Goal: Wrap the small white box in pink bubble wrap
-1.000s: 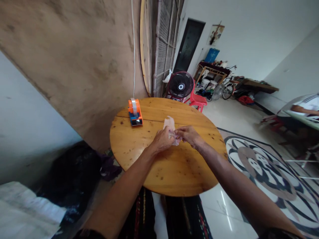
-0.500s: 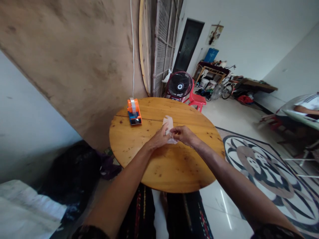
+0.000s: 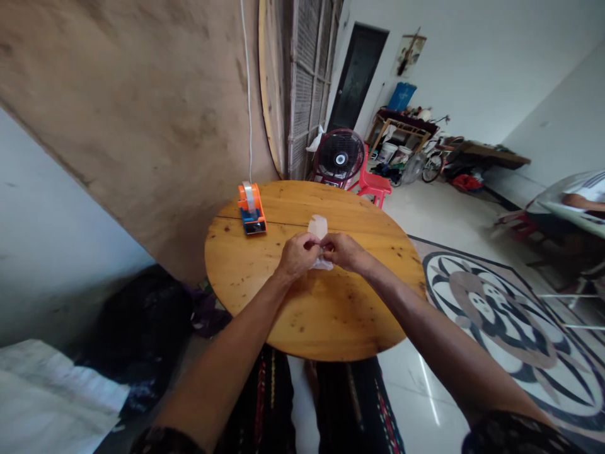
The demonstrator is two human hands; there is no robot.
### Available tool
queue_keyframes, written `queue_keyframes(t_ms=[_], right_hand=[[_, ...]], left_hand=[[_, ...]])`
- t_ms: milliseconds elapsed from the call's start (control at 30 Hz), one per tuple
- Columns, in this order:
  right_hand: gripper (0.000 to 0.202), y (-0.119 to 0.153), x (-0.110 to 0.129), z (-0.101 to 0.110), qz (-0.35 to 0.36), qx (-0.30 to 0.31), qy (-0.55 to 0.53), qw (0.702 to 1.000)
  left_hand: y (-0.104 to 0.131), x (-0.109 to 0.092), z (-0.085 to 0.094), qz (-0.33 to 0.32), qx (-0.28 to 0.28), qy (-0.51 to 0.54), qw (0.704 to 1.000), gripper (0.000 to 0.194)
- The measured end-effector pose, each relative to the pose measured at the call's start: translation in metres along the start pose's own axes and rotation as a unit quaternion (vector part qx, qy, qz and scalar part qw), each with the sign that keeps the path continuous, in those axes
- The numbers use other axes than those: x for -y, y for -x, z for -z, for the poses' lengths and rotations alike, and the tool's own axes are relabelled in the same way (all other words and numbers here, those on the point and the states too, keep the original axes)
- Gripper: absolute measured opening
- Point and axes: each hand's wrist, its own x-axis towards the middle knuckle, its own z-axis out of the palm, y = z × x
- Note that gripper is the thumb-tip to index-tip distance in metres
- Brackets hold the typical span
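Note:
A thin whitish translucent wrapper [image 3: 318,227] lies near the middle of the round wooden table [image 3: 350,309], its far end flat and its near end showing below my fingers. My left hand [image 3: 301,253] is closed in a pinch on the wrapper from the left. Right beside it, my right hand [image 3: 343,251] pinches at the same spot, the fingertips of both hands almost touching. Whatever small part lies between the fingertips is hidden.
An orange and blue tape dispenser [image 3: 252,209] stands at the table's back left. Behind the table are a fan [image 3: 340,157] and a red plastic chair [image 3: 373,183]. A person's arm [image 3: 586,202] shows at the far right.
My left hand has gone from lying beside the wrapper with fingers spread to a pinch against my right fingertips. The view has shifted slightly.

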Motion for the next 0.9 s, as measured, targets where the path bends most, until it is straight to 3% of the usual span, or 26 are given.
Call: queue_keyframes(t_ms=[100,200,333,567,700,800,900], right_hand=[[0.029,0.004,0.004,0.005,0.009,0.014,0.004,1.000],[0.029,0.005,0.000,0.010,0.046,0.057,-0.024,0.997],[0.034,0.004,-0.015,0.012,0.070,0.107,-0.145,0.981],[0.034,0.007,-0.028,0.010,0.054,0.155,-0.318,0.934],[0.034,-0.006,-0.040,0.011,0.018,0.101,-0.366,0.925],[0.029,-0.031,-0.058,0.014,-0.021,-0.013,-0.354,0.935],[0.030,-0.063,-0.074,0.018,-0.009,-0.108,-0.339,0.935]], left_hand=[[0.002,-0.003,-0.003,-0.004,0.023,-0.006,1.000,0.006],[0.001,0.000,-0.005,-0.013,0.032,-0.014,0.999,0.015],[0.000,0.001,-0.005,0.006,0.050,0.005,0.999,0.022],[-0.001,-0.003,0.000,0.037,0.088,0.035,0.995,0.013],[-0.001,-0.001,0.000,0.034,0.095,0.010,0.995,0.007],[-0.001,0.000,0.000,0.023,0.083,-0.021,0.996,0.006],[-0.001,-0.001,0.000,0.014,0.080,-0.036,0.996,0.005]])
